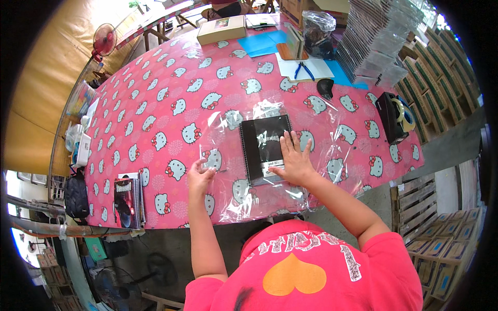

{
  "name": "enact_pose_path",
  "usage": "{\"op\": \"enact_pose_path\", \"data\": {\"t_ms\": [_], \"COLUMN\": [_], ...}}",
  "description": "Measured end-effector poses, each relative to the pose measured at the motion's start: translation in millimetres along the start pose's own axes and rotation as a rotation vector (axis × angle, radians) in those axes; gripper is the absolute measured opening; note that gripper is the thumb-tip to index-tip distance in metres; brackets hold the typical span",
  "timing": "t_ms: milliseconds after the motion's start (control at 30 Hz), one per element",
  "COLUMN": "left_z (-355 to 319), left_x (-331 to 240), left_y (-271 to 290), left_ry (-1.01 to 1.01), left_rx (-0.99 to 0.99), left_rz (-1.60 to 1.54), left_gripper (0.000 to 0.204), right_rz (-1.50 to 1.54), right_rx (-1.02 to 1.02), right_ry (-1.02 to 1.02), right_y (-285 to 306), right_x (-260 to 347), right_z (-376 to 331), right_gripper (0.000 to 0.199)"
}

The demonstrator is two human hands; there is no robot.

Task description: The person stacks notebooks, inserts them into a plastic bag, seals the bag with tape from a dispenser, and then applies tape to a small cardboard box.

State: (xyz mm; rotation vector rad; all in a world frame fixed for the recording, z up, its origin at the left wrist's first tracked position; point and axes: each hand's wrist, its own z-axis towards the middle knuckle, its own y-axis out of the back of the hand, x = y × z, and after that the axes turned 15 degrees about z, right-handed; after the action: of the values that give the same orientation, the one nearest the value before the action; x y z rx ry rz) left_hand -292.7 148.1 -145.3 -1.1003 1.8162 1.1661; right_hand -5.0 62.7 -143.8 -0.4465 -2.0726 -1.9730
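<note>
A black spiral-bound notebook (265, 136) lies on a sheet of clear plastic film (233, 199) in front of me, its wire binding on the left side. My right hand (296, 161) rests flat on the notebook's right part, fingers spread, with the thumb by a pale label near its lower edge. To the left of the notebook, my left hand (201, 179) is closed in a pinch at the film's left edge. The film spreads out wrinkled and shiny on all sides of the notebook.
A stack of spiral notebooks (128, 202) lies at the table's left front. On the right stands a black tape dispenser (392, 118). Farther back are blue-handled pliers (304, 70), a tall stack of plastic-wrapped notebooks (371, 39) and a cardboard box (222, 30) on the pink patterned tablecloth (150, 111).
</note>
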Motion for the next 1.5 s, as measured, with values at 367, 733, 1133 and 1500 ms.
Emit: {"op": "enact_pose_path", "data": {"t_ms": [367,733,1133,1500], "left_z": [-50.6,53.7,106.4,52.6], "left_x": [-54.6,-30.3,-31.1,8.9], "left_y": [-139.9,-80.5,-86.5,-83.1], "left_ry": [-0.725,-0.813,-0.953,-0.95], "left_rx": [-0.034,-0.193,-0.259,0.148], "left_rz": [0.752,0.808,0.57,0.635], "left_gripper": [0.044,0.029,0.041,0.064], "right_rz": [0.692,1.004,1.06,0.151], "right_rx": [-0.067,0.174,0.319,0.153], "right_ry": [0.044,-0.178,-0.235,0.188], "right_y": [15.3,22.9,33.0,40.0], "right_x": [13.9,-12.1,-21.0,-47.3], "right_z": [59.5,66.1,65.2,45.0], "right_gripper": [0.046,0.024,0.02,0.107]}}
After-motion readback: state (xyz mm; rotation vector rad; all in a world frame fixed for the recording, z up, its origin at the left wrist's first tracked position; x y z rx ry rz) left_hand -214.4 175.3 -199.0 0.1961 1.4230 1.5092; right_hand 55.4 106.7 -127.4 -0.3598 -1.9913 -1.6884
